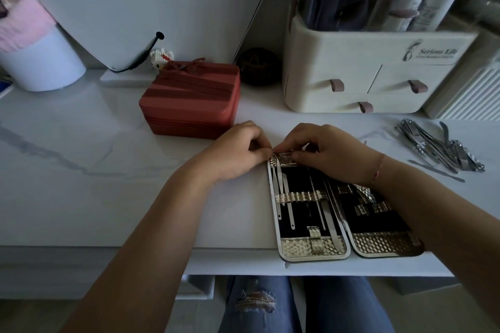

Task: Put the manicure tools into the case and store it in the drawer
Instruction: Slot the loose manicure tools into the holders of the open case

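**Seating a tool at the top pocket of the open case**

The open silver-textured manicure case with black lining lies flat near the front edge of the white marble-look tabletop, both halves spread. A few slim metal tools already sit under the left half's elastic band; the right half looks mostly unfilled. The pile of loose steel manicure tools waits well apart to the right, so the task is judged early.

Step in hand, as judged: tucking a tool tip into the top pocket strip of the left half. Doing it well: one hand pins the case edge, the other slides the tool straight down the lining and under the band, not forcing the strip

Left hand: fingers curled tight, tips pinching at the case's top-left corner. Right hand: fingers bent, thumb and forefinger nearly closed on the strip; whether a tool is between them cannot be told. No drawer for storing is identifiable with certainty
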`<action>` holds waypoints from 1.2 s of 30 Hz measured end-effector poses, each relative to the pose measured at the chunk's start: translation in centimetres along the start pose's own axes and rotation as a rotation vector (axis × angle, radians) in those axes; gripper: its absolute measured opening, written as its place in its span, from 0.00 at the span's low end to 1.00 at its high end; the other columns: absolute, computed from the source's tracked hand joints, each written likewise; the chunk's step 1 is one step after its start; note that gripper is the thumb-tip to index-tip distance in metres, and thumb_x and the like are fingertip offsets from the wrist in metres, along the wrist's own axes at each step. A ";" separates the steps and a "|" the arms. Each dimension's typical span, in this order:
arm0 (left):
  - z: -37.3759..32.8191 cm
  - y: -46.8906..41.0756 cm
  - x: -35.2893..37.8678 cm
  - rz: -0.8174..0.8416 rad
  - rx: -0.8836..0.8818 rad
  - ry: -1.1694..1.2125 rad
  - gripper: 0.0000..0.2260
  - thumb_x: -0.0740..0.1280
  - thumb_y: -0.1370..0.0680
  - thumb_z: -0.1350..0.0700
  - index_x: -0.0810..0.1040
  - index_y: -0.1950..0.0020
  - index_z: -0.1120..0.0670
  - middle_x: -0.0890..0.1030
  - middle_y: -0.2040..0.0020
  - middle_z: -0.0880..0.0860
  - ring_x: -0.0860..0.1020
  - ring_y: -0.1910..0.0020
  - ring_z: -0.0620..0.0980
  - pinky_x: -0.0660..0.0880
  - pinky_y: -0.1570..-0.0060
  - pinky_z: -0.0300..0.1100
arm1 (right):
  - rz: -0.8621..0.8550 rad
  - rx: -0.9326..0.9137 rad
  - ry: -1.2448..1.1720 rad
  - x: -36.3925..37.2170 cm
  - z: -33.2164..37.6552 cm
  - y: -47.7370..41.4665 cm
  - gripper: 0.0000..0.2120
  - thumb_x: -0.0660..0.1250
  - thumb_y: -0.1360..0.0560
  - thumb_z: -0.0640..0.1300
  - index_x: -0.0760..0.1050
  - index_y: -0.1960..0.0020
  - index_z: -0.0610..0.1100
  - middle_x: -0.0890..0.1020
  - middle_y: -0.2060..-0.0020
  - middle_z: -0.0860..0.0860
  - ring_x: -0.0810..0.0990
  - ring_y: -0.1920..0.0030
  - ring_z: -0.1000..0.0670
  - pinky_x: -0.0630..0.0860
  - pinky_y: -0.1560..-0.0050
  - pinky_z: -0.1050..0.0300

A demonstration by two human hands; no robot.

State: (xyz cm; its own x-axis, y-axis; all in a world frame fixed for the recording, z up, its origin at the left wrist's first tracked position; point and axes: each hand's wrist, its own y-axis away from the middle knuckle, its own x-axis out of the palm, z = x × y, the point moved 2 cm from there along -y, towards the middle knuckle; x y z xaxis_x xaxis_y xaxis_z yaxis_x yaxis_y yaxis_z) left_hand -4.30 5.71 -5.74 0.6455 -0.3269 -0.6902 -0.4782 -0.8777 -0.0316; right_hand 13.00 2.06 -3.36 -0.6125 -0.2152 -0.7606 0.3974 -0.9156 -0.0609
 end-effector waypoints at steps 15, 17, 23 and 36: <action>-0.1 0.1 0.0 -0.010 0.005 0.004 0.05 0.69 0.26 0.58 0.76 0.60 0.51 0.74 0.57 0.47 0.72 0.60 0.40 0.67 0.57 0.32 | 0.020 -0.084 0.068 0.5 -0.3 1.9 0.19 0.60 0.25 0.32 0.78 0.42 0.51 0.75 0.45 0.55 0.73 0.46 0.62 0.63 0.46 0.77; -0.2 0.1 0.0 -0.010 0.002 0.000 0.04 0.69 0.26 0.58 0.76 0.60 0.52 0.74 0.56 0.47 0.72 0.60 0.40 0.67 0.57 0.32 | 0.025 -0.080 0.090 0.7 -0.4 1.8 0.19 0.60 0.25 0.32 0.78 0.41 0.50 0.74 0.45 0.54 0.72 0.46 0.62 0.62 0.46 0.78; -0.2 0.2 0.0 -0.005 -0.001 0.009 0.03 0.69 0.26 0.58 0.77 0.59 0.52 0.74 0.56 0.47 0.72 0.60 0.41 0.67 0.57 0.32 | 0.019 -0.153 0.225 1.3 -0.2 2.0 0.25 0.54 0.28 0.30 0.77 0.38 0.47 0.74 0.45 0.47 0.71 0.47 0.55 0.63 0.45 0.75; 0.1 0.0 0.1 -0.002 -0.005 0.009 0.05 0.69 0.26 0.57 0.77 0.60 0.50 0.73 0.57 0.46 0.73 0.59 0.42 0.66 0.57 0.34 | 0.108 -0.191 0.372 1.2 0.5 3.5 0.36 0.55 0.35 0.23 0.72 0.34 0.50 0.66 0.32 0.46 0.66 0.35 0.45 0.65 0.34 0.54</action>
State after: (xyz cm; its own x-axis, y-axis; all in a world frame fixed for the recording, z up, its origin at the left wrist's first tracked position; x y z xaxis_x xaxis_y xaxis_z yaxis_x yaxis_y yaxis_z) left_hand -4.29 5.68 -5.85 0.6517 -0.3282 -0.6838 -0.4739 -0.8801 -0.0292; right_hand 13.36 -1.54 -4.16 -0.2868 -0.1370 -0.9481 0.5865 -0.8077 -0.0607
